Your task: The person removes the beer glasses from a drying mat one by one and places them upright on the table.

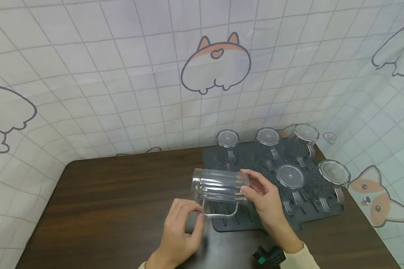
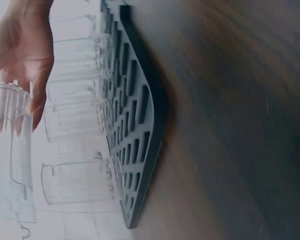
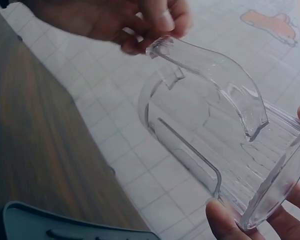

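Observation:
A clear glass mug [image 1: 222,185] lies sideways in the air above the front left of a dark drying mat [image 1: 237,223]. My right hand [image 1: 267,198] grips its right end, with thumb and fingers on opposite sides of the glass. The mug's handle [image 1: 222,215] points down toward me. At the handle's left corner, my left hand [image 1: 181,231] pinches it between thumb and fingertips. The right wrist view shows the left hand [image 3: 160,20] at one end of the handle [image 3: 215,65]. In the left wrist view, the right hand [image 2: 27,55] holds the mug [image 2: 17,150].
Several glass mugs stand upside down on the mat, including one at the back left [image 1: 227,139] and one at the right [image 1: 334,172]. A small black device [image 1: 269,256] lies near my right wrist. Tile-patterned sheeting [image 1: 138,93] borders the brown table [image 1: 121,201].

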Available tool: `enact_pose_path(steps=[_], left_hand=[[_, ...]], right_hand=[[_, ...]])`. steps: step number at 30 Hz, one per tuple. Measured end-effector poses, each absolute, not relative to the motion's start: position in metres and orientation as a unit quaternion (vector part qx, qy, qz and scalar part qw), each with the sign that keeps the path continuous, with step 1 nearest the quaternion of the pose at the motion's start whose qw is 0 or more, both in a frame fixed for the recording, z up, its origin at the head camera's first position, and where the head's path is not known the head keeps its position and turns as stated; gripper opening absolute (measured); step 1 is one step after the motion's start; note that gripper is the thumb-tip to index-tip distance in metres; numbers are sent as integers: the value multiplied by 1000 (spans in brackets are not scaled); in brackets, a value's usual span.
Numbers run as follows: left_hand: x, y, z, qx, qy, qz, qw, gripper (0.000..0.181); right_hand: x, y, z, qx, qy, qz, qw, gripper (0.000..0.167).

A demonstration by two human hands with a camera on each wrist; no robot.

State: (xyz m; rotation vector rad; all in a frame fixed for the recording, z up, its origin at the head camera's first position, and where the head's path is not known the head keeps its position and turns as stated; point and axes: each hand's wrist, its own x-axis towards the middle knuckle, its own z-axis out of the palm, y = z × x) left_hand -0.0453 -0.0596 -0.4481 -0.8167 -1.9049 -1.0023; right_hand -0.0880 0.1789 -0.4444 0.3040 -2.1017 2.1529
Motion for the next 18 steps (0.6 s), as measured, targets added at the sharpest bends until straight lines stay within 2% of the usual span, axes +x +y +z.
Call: enact_pose_path(steps=[4,8,18], left_hand=[[-44,-60,-457,-278,-763,-449,373,27],[-42,-59,-460,-246,-764,-492,337,28],[-41,-40,-460,-135,-694,-682,186,8]], right_hand=[[-90,180,-443,100,-687,717,67,43],[-91,178,-443,91,-681,724,70,43],[-100,180,-439,109,-661,738,80,43]])
